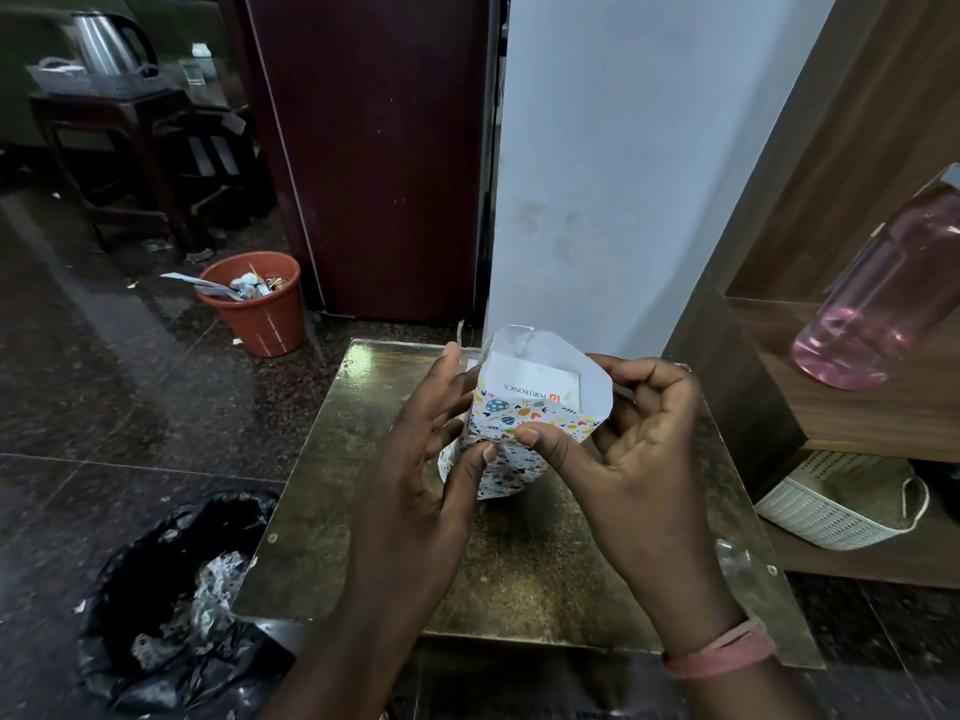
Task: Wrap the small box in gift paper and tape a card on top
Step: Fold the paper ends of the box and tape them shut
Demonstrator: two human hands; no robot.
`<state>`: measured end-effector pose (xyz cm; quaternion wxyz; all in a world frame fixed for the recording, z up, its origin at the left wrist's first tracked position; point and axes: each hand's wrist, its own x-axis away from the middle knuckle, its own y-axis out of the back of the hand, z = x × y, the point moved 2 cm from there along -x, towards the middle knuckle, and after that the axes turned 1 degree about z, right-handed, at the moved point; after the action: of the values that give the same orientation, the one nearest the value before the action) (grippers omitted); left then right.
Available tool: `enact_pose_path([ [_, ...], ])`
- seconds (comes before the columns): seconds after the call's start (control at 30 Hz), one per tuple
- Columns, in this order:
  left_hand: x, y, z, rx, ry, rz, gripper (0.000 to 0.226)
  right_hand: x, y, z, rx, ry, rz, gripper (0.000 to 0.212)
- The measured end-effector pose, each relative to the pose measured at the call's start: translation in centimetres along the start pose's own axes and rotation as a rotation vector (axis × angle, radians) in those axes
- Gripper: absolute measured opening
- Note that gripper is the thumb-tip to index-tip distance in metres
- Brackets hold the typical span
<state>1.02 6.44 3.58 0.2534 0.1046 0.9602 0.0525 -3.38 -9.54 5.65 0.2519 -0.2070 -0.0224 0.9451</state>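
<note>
Left hand (431,459) and right hand (623,449) hold the small box (540,387) at frame centre, thumbs pinching the gift paper (524,423) around it, above the table (332,537). Orange bin (260,314) stands upper left.

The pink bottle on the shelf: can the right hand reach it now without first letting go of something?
Probably not: the right hand pinches the gift paper around the box. Nothing blocks the way to the pink bottle.

One head-worn view looks forward and down, close over both hands' grip on the box (535,387), floor and wall beyond.
</note>
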Motion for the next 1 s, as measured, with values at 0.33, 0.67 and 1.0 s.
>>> enact_pose_path([
  [0.33,0.0,0.1,0.0,-0.134,-0.098,0.005,0.091,-0.1,0.1,-0.3,0.008,-0.064,0.068,0.048],
  [0.67,0.1,0.2,-0.2,-0.224,-0.192,0.008,0.102,-0.1,0.4,-0.6,0.063,-0.003,0.085,0.037],
  [1.0,0.1,0.2,0.1,-0.261,-0.221,0.034,0.087,-0.2,0.5,-0.9,0.087,0.045,0.096,0.031],
])
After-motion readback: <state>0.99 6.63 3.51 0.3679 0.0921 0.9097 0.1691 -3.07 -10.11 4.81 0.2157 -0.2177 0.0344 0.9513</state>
